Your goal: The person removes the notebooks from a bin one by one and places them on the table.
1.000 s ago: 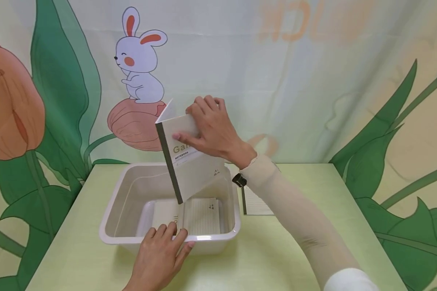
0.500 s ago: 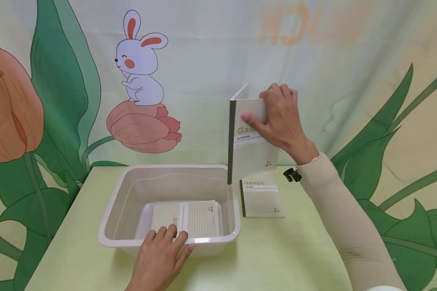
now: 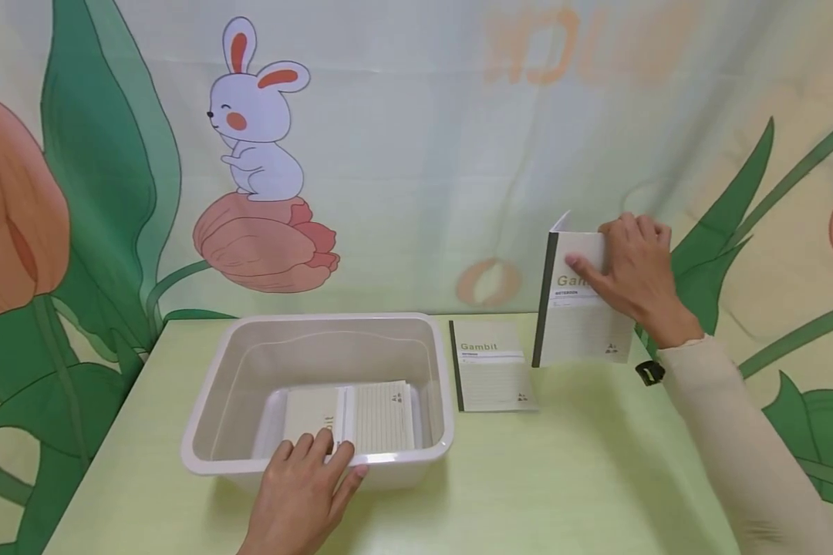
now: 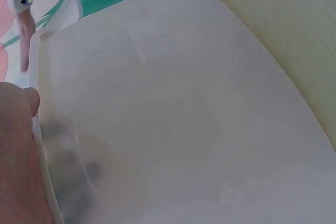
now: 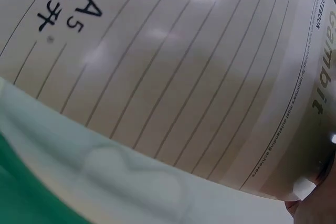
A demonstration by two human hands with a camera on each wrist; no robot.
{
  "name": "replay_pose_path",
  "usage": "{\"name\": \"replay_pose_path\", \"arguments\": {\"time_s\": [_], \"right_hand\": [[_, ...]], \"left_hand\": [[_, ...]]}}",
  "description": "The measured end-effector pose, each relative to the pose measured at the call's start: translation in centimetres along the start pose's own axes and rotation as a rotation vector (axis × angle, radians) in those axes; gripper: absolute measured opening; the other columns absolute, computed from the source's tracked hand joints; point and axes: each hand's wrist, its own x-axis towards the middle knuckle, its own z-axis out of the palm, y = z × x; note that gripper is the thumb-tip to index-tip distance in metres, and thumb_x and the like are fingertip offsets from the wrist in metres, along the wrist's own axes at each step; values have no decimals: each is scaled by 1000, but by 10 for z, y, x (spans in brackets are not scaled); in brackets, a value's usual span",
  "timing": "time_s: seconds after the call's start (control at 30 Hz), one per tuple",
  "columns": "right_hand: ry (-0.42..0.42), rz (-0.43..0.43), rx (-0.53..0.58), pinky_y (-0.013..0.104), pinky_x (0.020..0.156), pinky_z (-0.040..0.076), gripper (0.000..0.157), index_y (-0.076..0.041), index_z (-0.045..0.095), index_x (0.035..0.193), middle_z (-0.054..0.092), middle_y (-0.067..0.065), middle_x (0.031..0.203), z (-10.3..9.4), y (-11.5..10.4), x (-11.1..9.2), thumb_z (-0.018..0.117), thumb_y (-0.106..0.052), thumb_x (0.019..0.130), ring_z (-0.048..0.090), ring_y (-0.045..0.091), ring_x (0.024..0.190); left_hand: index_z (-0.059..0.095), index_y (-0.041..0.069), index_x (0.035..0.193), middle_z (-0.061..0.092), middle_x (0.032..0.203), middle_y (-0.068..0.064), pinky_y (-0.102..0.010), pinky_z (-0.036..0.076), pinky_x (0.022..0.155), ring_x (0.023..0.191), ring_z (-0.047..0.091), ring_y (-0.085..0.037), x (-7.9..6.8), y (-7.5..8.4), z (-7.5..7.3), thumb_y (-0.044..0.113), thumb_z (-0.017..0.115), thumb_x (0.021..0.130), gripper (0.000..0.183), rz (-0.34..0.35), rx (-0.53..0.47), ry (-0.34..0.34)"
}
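My right hand [image 3: 639, 266] grips a cream notebook [image 3: 583, 335] with a dark spine by its upper right part, thumb on the front cover. The notebook stands upright above the table, right of a second notebook [image 3: 489, 378] lying flat. Its lined "Gambit" cover [image 5: 173, 77] fills much of the right wrist view. My left hand [image 3: 298, 489] holds the near rim of a whitish plastic basin [image 3: 201, 401], fingers over the rim and thumb outside. Through the basin wall [image 4: 173, 103] in the left wrist view, the fingers show as dark blurs. Notebooks [image 3: 382, 416] lie inside the basin, partly hidden by the fingers.
The pale green table [image 3: 527, 478] ends at a printed curtain [image 3: 403, 193] with a rabbit and tulips. A black clip-like piece [image 3: 649, 373] sits at my right wrist.
My right hand has carried the notebook from above the basin to the right, past the flat notebook, and lowered it towards the table. The left hand stays on the rim.
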Motion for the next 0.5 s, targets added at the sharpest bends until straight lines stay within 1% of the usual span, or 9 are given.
{"name": "replay_pose_path", "arguments": {"time_s": [0.03,0.2,0.33,0.43,0.5], "right_hand": [[-15,20,-9,53,87,26,69,4,52,108,50,19,92,1,6,-7,59,-62,87,43,38,93],[-65,96,-43,52,82,25,65,1,49,100,48,18,89,8,35,-42,57,-62,88,41,37,89],[-114,135,-62,53,81,25,64,2,51,103,50,19,93,17,56,-69,60,-59,89,42,37,90],[-158,137,-101,54,80,26,63,1,52,106,53,19,97,28,69,-83,59,-59,89,44,38,92],[-190,126,-125,55,79,26,62,-1,52,105,54,19,98,39,74,-89,58,-60,90,45,37,93]], "left_hand": [[58,18,93,53,84,-3,-34,38,64,71,51,-22,0,0,0,55,21,104,54,-1,2,-3],[58,18,94,53,84,-2,-33,38,64,71,52,-21,0,1,-1,55,22,104,53,-4,11,-27],[58,18,95,53,85,-3,-34,39,65,73,53,-22,0,1,-1,56,23,104,52,-3,14,-45],[57,18,94,54,86,-3,-35,40,65,74,55,-23,1,1,-1,56,22,104,52,-3,13,-49],[57,18,94,55,86,-4,-35,40,66,75,56,-24,1,1,-1,56,22,104,53,-4,12,-46]]}}
